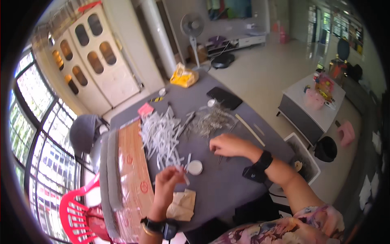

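Note:
My left hand [170, 179] is closed in a pinch on a thin white strip [186, 179], raised over the near part of the grey table. My right hand [229, 145] hovers to the right of it with its fingers curled down. A thin dark sliver shows under those fingertips, too small to name. Beyond my left hand lies a heap of white strips [160, 136]. A tangled pile of thin, greyish wire-like pieces [213, 122] spreads just past my right hand. Between the hands sits a small round white container [195, 167], a loose strip beside it.
A folded tan paper piece [185, 205] lies near my left wrist. Wrapped boards [132, 162] line the table's left side. Farther off are a yellow bag [184, 76], a black flat case [224, 98] and a pale stick [250, 130]. A white-rimmed bin [302, 154] stands right.

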The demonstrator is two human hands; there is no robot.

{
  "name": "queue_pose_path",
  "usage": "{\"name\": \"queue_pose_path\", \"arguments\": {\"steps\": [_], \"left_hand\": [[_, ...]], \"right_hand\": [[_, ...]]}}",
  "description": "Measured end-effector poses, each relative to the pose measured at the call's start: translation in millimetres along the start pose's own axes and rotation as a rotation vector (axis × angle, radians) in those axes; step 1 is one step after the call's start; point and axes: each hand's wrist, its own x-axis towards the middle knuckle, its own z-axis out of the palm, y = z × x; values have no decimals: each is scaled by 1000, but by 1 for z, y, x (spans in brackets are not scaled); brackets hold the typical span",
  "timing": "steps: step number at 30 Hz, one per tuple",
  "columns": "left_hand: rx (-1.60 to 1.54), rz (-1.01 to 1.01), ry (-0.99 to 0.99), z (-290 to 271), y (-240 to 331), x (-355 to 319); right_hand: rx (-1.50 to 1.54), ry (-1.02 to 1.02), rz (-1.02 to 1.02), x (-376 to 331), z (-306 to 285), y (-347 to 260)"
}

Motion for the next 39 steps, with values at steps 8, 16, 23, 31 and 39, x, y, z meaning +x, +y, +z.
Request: {"name": "queue_pose_path", "arguments": {"steps": [8, 16, 23, 31, 39], "left_hand": [[-421, -155, 62, -10, -20, 6], [-497, -178, 118, -13, -21, -2], [-591, -222, 70, -18, -22, -1], [-555, -246, 78, -13, -25, -5], [-510, -270, 65, -9, -26, -7]], "right_hand": [[359, 104, 90, 12, -7, 6], [774, 127, 222, 15, 13, -6], [341, 191, 208, 17, 2, -29], [293, 316, -166, 15, 30, -79], [83, 289, -242, 15, 38, -70]]}}
